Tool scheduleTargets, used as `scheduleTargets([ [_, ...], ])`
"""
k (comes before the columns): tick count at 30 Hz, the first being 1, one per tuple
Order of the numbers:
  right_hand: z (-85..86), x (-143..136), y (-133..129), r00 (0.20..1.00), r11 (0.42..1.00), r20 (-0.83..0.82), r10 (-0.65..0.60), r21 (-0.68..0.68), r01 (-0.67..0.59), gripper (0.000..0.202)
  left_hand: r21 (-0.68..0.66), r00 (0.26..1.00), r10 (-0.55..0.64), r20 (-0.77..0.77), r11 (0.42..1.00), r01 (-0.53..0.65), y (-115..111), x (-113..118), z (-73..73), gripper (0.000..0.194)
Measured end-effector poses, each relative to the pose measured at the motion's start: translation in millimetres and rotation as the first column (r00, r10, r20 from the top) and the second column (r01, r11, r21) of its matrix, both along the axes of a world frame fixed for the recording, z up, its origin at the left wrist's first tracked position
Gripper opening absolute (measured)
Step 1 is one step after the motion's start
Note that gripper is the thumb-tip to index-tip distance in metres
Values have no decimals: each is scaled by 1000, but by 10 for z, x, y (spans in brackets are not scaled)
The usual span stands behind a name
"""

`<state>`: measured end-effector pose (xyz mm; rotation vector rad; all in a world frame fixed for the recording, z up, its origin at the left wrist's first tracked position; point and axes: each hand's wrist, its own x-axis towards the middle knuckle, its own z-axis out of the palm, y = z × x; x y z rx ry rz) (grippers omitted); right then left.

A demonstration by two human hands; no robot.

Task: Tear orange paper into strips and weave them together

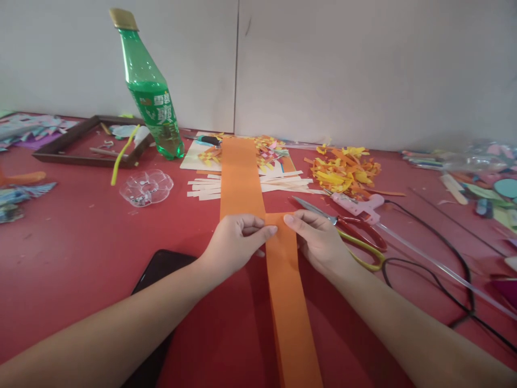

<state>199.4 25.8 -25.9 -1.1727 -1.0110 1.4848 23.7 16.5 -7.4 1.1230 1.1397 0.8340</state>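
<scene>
Between my two hands is a long folded strip of orange paper (288, 302), its far end pinched and its near end running down past the bottom of the view. My left hand (238, 240) grips the strip's left corner between thumb and fingers. On the right corner, my right hand (319, 237) pinches with the thumb on top. A wider orange paper strip (241, 175) lies just beyond, across several cream paper strips (288, 182). Right of my right hand are scissors (361, 245) with red and yellow handles and a pink glue gun (359, 206).
A green soda bottle (155, 108) stands at the back left beside a dark wooden frame (52, 156). A clear flower-shaped dish (147, 187) and a black phone (161, 269) lie on the left. Orange and yellow paper scraps (347, 170) are heaped behind the glue gun; a black cord (448, 248) trails right.
</scene>
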Motion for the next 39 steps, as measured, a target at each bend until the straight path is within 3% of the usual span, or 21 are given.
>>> scheduleTargets([
  [14,3,-3,28,991,999,-124,-39,-24,37,24,-20,1000,-23,2,1000,23,-4,-11,-39,27],
  [18,25,36,34,993,995,-81,90,44,-87,29,-22,992,-109,-67,994,108,-9,-15,-72,28],
  [22,34,49,25,982,978,44,184,92,-187,27,70,959,-174,-223,979,193,-12,-28,-82,23],
  [28,35,27,-7,988,988,46,147,40,-149,23,145,969,-136,-207,975,168,-6,-36,-74,28],
  [33,46,8,-23,996,996,-19,82,-28,-82,22,88,987,-130,-95,987,138,-11,-44,-108,28],
  [39,44,14,-31,994,996,55,90,11,-90,15,60,970,-187,-153,978,198,-38,-43,-61,22],
])
